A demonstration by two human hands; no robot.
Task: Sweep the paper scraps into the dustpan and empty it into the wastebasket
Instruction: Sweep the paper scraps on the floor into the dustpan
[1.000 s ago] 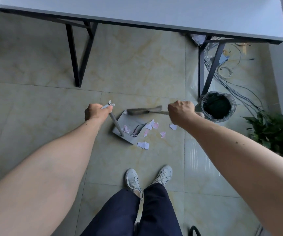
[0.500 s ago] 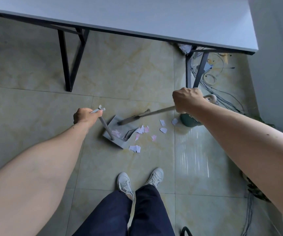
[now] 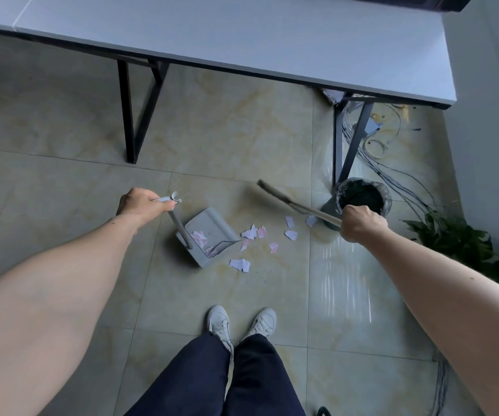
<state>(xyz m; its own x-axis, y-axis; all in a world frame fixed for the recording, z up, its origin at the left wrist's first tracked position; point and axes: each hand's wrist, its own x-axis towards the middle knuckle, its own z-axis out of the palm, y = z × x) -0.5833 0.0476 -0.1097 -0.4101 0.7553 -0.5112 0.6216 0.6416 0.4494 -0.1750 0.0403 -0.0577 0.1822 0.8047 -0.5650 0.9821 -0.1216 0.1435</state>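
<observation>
A grey dustpan (image 3: 212, 226) rests on the tiled floor, its mouth facing right, with a few pink-white scraps inside. My left hand (image 3: 140, 204) is shut on the top of its upright handle. Several paper scraps (image 3: 254, 232) lie on the floor just right of the pan's lip. My right hand (image 3: 362, 223) grips the broom (image 3: 275, 197) by its stick; the blurred broom head is lifted up and back, beyond the scraps. The round wastebasket (image 3: 383, 196) with a liner stands just behind my right hand, by a table leg.
A white table (image 3: 242, 34) on black legs spans the back. Loose cables (image 3: 392, 172) trail on the floor at the right, beside a green plant (image 3: 458, 244) against the wall. My two white shoes (image 3: 242, 324) stand close behind the scraps.
The broom head has swung up and away from the dustpan toward the far side. The view shifted, so the wastebasket is uncovered again. The dustpan has stayed put.
</observation>
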